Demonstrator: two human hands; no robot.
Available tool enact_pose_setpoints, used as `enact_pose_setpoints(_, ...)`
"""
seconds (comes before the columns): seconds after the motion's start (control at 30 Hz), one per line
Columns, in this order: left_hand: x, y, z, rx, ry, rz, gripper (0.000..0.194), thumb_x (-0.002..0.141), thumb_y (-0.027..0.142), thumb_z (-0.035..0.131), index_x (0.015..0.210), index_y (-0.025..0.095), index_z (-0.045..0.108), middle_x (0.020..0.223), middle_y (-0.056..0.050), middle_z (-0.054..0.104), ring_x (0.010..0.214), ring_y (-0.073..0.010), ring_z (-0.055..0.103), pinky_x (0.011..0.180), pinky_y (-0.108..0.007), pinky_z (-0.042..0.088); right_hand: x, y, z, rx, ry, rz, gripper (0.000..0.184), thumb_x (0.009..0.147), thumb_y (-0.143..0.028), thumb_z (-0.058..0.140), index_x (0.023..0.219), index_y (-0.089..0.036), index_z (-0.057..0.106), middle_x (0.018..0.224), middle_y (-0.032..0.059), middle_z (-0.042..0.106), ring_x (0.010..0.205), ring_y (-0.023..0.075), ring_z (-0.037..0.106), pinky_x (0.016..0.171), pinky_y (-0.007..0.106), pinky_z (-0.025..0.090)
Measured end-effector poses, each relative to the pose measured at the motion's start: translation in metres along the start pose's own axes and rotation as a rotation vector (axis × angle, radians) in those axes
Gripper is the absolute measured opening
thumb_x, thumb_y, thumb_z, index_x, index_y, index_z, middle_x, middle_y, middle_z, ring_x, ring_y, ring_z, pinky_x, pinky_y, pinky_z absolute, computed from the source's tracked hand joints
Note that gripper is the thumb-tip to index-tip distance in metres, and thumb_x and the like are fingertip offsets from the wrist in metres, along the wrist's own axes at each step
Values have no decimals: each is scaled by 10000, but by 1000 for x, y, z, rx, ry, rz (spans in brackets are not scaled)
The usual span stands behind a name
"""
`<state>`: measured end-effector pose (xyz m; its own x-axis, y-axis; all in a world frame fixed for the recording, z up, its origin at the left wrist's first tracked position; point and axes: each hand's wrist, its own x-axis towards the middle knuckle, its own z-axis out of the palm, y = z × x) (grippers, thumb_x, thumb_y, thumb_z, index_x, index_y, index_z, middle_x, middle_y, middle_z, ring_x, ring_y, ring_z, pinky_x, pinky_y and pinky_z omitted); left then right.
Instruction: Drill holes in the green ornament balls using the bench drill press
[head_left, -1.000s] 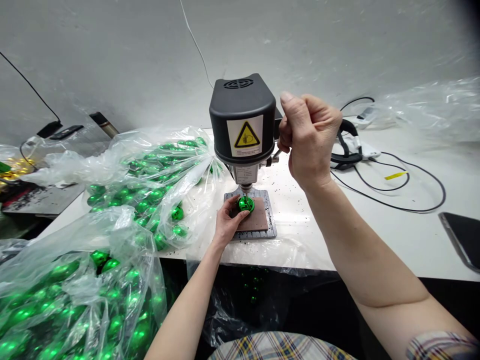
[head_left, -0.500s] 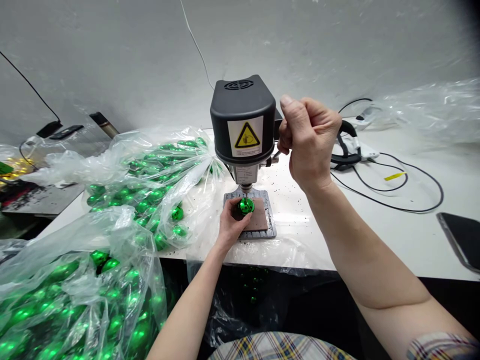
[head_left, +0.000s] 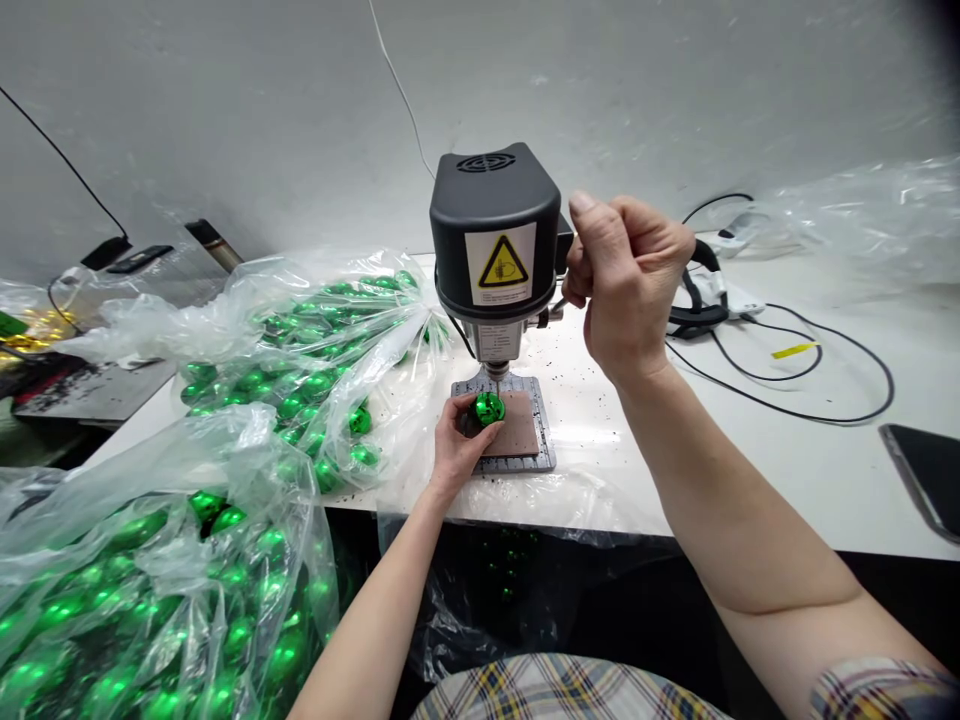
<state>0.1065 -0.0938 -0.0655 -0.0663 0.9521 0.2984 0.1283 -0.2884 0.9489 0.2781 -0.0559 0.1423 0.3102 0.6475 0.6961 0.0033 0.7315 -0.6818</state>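
A small black bench drill (head_left: 495,240) with a yellow warning label stands on a grey base plate (head_left: 541,440) on the white table. My left hand (head_left: 457,445) is closed round a shiny green ball (head_left: 489,407), holding it on a brown pad under the drill's spindle. My right hand (head_left: 626,285) is a raised fist at the drill's right side, gripping its feed lever, which is mostly hidden inside the fist.
Two clear plastic bags of several green balls lie to the left: one on the table (head_left: 315,360), one at the lower left (head_left: 142,590). Black cables (head_left: 795,385), a headset-like device (head_left: 705,295) and a dark flat device (head_left: 926,475) lie on the right. Crumpled plastic (head_left: 862,215) sits far right.
The ball has turned slightly in my left hand beneath the spindle. My right fist stays on the lever. The view has shifted a little to the left.
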Motion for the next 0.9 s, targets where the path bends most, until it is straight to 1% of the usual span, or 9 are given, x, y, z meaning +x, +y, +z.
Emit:
enact_pose_setpoints(0.1, 2, 3, 1, 81, -16, 40, 468, 742, 336, 826, 1131, 197, 604, 1119, -79, 638, 1081, -223, 623, 945, -348, 507, 0, 0, 0, -27, 1, -5, 550, 846, -535, 672, 526, -233, 343, 512, -16, 376, 457, 110, 299, 429, 341, 233)
enact_pose_setpoints(0.17, 8, 3, 2, 95, -38, -3, 483, 741, 352, 823, 1144, 196, 609, 1086, -77, 654, 1043, -221, 630, 917, -345, 509, 0, 0, 0, -5, 8, -30, 548, 854, -516, 674, 521, -227, 348, 506, -22, 368, 451, 99, 303, 425, 326, 231)
enact_pose_setpoints(0.27, 18, -2, 0, 2, -28, -112, 497, 736, 389, 814, 1137, 178, 611, 1043, -78, 687, 992, -215, 651, 909, -355, 517, 0, -1, 1, 57, 23, -59, 562, 832, -499, 705, 501, -220, 348, 485, -35, 338, 436, 90, 298, 416, 313, 211)
enact_pose_setpoints(0.37, 24, -7, -3, -101, -8, -127, 508, 740, 432, 802, 1141, 185, 609, 1102, -82, 698, 1042, -219, 654, 947, -359, 517, 0, -3, 2, 56, 14, -42, 567, 819, -499, 719, 488, -218, 355, 478, -37, 344, 438, 89, 300, 413, 310, 213)
enact_pose_setpoints(0.47, 23, -9, -4, -104, -10, -118, 495, 757, 444, 786, 1148, 195, 614, 1125, -81, 699, 1067, -223, 651, 953, -362, 519, 2, -3, 2, 51, 11, -41, 571, 826, -507, 709, 489, -216, 352, 484, -39, 332, 452, 82, 289, 420, 298, 221)
enact_pose_setpoints(0.63, 16, -5, 1, -58, -34, -127, 482, 746, 362, 807, 1157, 189, 626, 1123, -87, 694, 1079, -238, 655, 980, -386, 507, 9, 0, 4, 69, 7, -27, 593, 804, -557, 711, 495, -214, 337, 486, -52, 297, 463, 68, 250, 427, 279, 214)
enact_pose_setpoints(0.77, 10, -2, 6, 46, -74, -22, 499, 720, 329, 835, 1156, 204, 628, 1104, -75, 674, 1044, -235, 653, 947, -377, 514, 11, 0, 5, 68, 13, -18, 626, 774, -596, 721, 496, -211, 313, 485, -56, 282, 462, 60, 242, 418, 269, 207)
enact_pose_setpoints(0.83, 7, -2, 8, 111, -84, 62, 499, 716, 326, 842, 1154, 214, 629, 1112, -73, 652, 1057, -238, 637, 944, -374, 511, 10, 0, 5, 78, 10, -16, 610, 792, -567, 717, 502, -209, 318, 489, -57, 283, 451, 57, 255, 415, 265, 209)
enact_pose_setpoints(0.9, 5, -3, 9, 135, -80, 83, 503, 729, 329, 835, 1170, 220, 617, 1120, -73, 644, 1071, -240, 627, 946, -373, 508, 8, -1, 5, 103, 5, -25, 576, 819, -512, 713, 502, -210, 338, 487, -56, 294, 436, 59, 269, 410, 269, 207)
